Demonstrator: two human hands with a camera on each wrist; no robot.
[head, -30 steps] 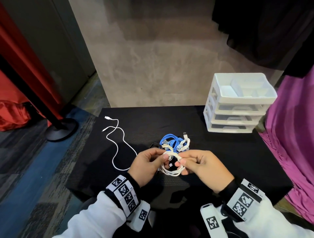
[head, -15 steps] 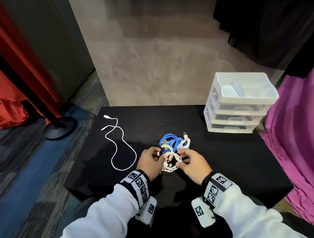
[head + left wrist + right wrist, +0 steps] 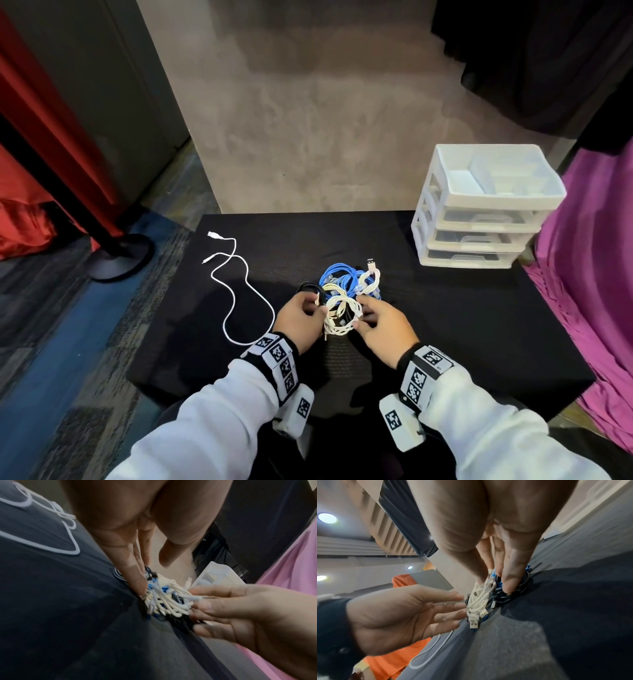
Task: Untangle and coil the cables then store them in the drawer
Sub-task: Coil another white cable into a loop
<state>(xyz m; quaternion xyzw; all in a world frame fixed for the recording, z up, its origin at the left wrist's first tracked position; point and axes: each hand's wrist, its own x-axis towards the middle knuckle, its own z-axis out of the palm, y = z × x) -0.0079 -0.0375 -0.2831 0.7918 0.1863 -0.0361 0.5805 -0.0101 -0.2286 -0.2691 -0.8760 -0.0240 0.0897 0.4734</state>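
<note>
Your right hand (image 3: pixel 383 330) pinches the white coiled cable (image 3: pixel 342 317) by thumb and fingertips, likely keeping its loops together (it rests against the blue-and-black tangle (image 3: pixel 342 274) on the black table (image 3: pixel 445 325)); your left hand (image 3: pixel 296 320), fingers straight, braces its side.

The place looks like a staged corner of an office or a studio rather than a home; a small table (image 3: pixel 445 325) under a black cloth stands against a bare wall (image 3: pixel 325 120) with a concrete look, on a grey and blue carpet (image 3: pixel 68 342) of the office kind, and a white plastic drawer unit (image 3: pixel 479 219) stands on its far right corner. Cloths hang at the sides: a red drape (image 3: pixel 41 120) on the left beside a black post with a round base (image 3: pixel 118 255), a magenta cloth (image 3: pixel 589 257) on the right, black curtains (image 3: pixel 548 51) above it; round lights (image 3: pixel 327 518) are set into the ceiling, and bands (image 3: pixel 281 363) printed with black-and-white square markers sit on both wrists.
</note>
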